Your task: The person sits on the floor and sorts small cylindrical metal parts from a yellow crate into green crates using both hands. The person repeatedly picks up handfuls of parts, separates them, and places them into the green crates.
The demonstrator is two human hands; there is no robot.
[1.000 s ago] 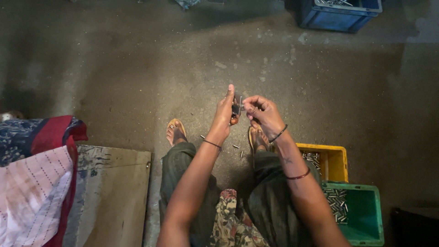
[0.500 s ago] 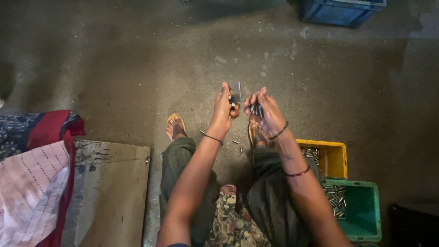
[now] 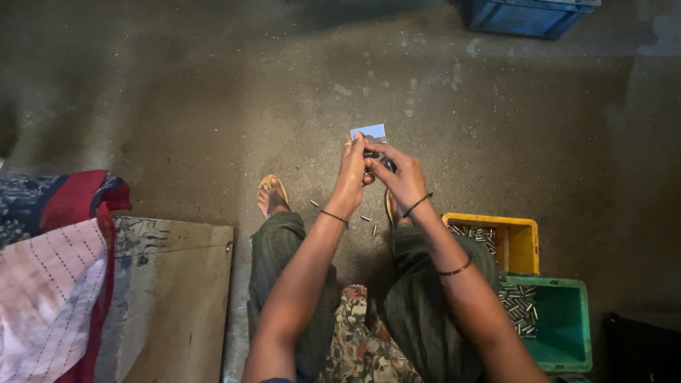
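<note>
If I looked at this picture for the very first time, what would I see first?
First you would see the two hands, left hand and right hand, close together in the middle, pinching a small dark part with a pale blue card on top. Next, the yellow crate and green crate of little metal pins at lower right.

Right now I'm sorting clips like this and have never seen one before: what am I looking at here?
The picture comes from a camera worn on a person's head, looking down at their own lap and hands. They sit above a concrete floor, feet in sandals. The left hand and right hand meet in front, each with a grip on a small dark part that has a pale flat face on top; what it is cannot be told. A few small metal pins lie on the floor by the feet. At the right stand a yellow crate and a green crate, both holding such pins.
</note>
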